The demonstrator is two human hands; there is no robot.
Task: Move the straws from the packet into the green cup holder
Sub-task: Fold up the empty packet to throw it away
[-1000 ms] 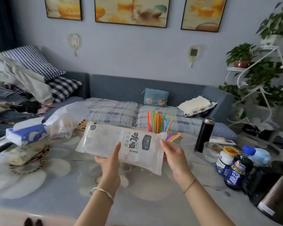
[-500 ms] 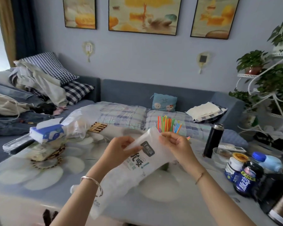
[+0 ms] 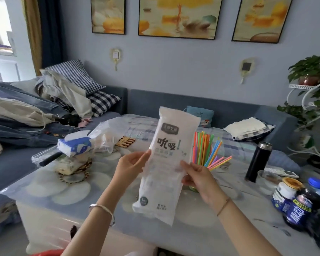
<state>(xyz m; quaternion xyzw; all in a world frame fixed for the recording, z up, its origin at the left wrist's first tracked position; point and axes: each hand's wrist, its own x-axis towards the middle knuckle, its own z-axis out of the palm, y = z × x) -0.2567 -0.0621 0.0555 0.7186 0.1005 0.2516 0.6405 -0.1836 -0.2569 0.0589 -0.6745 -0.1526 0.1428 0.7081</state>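
I hold a white plastic straw packet (image 3: 166, 159) upright above the table, printed side toward me. My left hand (image 3: 131, 167) pinches its left edge and my right hand (image 3: 198, 174) grips its right edge, about halfway up. Behind the packet several coloured straws (image 3: 207, 150) fan out of the green cup holder (image 3: 192, 188), of which only a sliver shows below my right hand. Whether any straws are inside the packet cannot be told.
A tissue pack (image 3: 74, 145) and a clear plastic bag (image 3: 107, 133) lie at the table's left. A black flask (image 3: 258, 161), a glass bowl (image 3: 267, 180) and several jars and bottles (image 3: 299, 206) crowd the right. A sofa with cushions runs behind.
The packet has turned from lying flat, through a tilt, to standing upright in both hands. The camera has moved back and to the left.
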